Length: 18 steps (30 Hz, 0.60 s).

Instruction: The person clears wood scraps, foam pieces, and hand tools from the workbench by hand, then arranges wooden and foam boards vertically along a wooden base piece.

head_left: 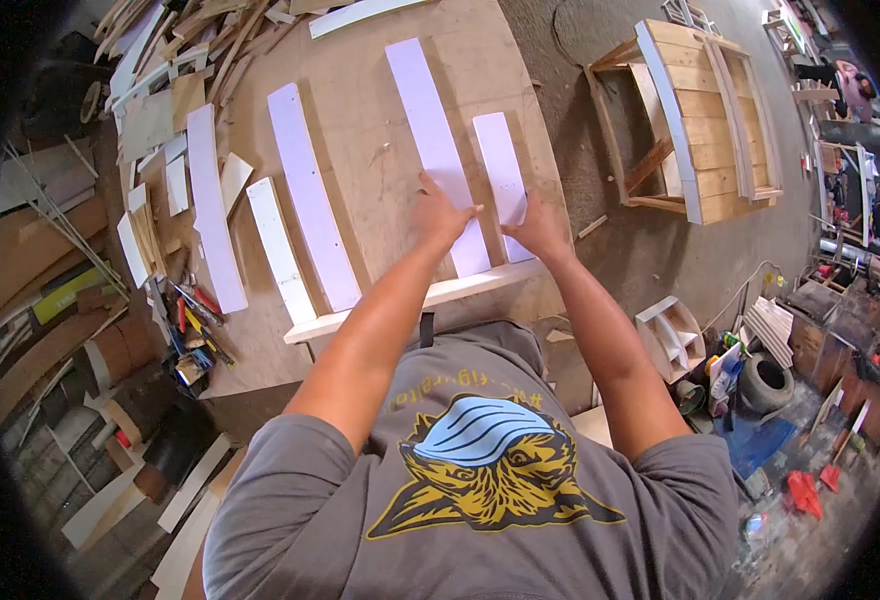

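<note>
My left hand [442, 212] is on the lower part of a long white-painted board [430, 125], thumb across its face and fingers at its left edge. To the right, my right hand [542, 230] grips the lower end of a shorter white board [501, 165], which has small dark holes or nail marks. Both boards lie nearly parallel on a plywood-topped table [360, 150]. Along its near edge runs a white strip of wood [505, 276], close to the boards' lower ends. Further left lie a long white board [310, 195], a short narrow one [280, 250] and another long one [216, 205].
Wood offcuts [175, 110] are heaped on the table's left side, above several hand tools [200, 325]. A slatted wooden frame [710, 120] stands on the floor to the right. Nearer on that side are a small white wooden box [672, 338] and scattered clutter.
</note>
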### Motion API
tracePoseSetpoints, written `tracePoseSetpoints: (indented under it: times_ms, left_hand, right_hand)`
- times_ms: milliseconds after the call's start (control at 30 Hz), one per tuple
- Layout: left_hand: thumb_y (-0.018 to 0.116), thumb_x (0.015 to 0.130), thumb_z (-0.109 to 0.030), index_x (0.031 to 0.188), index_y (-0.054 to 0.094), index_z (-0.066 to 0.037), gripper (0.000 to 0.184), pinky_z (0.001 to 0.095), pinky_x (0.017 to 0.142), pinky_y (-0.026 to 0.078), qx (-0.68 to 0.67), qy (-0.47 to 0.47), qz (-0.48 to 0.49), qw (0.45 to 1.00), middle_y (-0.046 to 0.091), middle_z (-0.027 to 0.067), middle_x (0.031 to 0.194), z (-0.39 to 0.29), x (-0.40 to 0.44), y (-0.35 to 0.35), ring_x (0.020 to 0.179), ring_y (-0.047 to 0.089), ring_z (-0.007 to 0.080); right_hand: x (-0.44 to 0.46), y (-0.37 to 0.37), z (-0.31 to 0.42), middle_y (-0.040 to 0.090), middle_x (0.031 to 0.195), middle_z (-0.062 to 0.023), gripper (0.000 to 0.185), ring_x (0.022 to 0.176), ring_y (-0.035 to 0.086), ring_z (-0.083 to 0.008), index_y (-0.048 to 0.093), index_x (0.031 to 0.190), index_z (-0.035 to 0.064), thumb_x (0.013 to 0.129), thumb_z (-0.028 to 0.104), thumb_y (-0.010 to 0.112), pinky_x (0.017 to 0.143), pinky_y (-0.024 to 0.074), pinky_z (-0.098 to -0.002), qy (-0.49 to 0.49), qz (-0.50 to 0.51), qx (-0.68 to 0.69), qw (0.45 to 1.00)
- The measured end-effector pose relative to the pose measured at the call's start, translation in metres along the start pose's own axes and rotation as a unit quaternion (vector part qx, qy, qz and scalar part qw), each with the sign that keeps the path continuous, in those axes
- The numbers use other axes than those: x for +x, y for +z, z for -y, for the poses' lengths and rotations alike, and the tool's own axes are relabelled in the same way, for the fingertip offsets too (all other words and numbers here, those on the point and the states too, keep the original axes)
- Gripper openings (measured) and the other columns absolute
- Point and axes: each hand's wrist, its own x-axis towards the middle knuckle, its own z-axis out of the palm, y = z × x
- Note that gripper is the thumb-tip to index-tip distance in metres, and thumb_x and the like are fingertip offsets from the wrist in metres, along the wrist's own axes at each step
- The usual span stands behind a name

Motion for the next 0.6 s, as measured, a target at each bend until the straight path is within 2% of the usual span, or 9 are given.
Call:
tracePoseSetpoints:
  times_ms: [100, 300, 400, 600]
  left_hand:
    - [0.092, 0.072, -0.055, 0.163, 0.007, 0.008, 0.139, 0.0509, 0.103, 0.054, -0.004, 0.013, -0.043, 0.999, 0.054, 0.0381, 0.142, 0.003, 0.005, 0.012, 0.126, 0.061, 0.0478]
    - [0.092, 0.073, -0.053, 0.162, 0.008, 0.011, 0.138, 0.0506, 0.105, 0.052, -0.009, 0.028, -0.045, 0.999, 0.052, 0.0389, 0.143, 0.002, 0.002, 0.011, 0.127, 0.06, 0.0479]
    - [0.091, 0.073, -0.054, 0.161, 0.008, 0.013, 0.138, 0.051, 0.104, 0.052, -0.01, 0.038, -0.048, 0.998, 0.053, 0.0388, 0.142, 0.007, 0.006, 0.016, 0.127, 0.06, 0.0482]
    - [0.091, 0.072, -0.054, 0.162, 0.009, 0.01, 0.138, 0.0511, 0.104, 0.052, -0.001, 0.036, -0.053, 0.998, 0.054, 0.0385, 0.14, 0.004, 0.002, 0.013, 0.126, 0.06, 0.0479]
  right_hand:
    - [0.004, 0.009, -0.008, 0.071, 0.118, -0.0278, 0.086, 0.112, 0.069, -0.0454, 0.052, 0.139, 0.0018, 0.073, 0.04, 0.091, 0.096, 0.0566, -0.052, -0.009, -0.004, 0.012, 1.0]
    - [0.002, 0.008, -0.003, 0.071, 0.118, -0.0277, 0.086, 0.112, 0.069, -0.046, 0.049, 0.141, 0.0031, 0.073, 0.037, 0.09, 0.096, 0.056, -0.053, -0.004, -0.004, 0.025, 1.0]
    - [-0.004, -0.001, 0.005, 0.069, 0.122, -0.0304, 0.087, 0.116, 0.067, -0.0461, 0.049, 0.141, -0.0005, 0.074, 0.035, 0.091, 0.098, 0.0545, -0.0517, 0.026, 0.008, 0.027, 0.999]
    - [-0.005, -0.002, 0.004, 0.069, 0.123, -0.0303, 0.09, 0.116, 0.067, -0.046, 0.048, 0.144, 0.0014, 0.074, 0.038, 0.091, 0.098, 0.0545, -0.052, 0.022, 0.017, 0.041, 0.999]
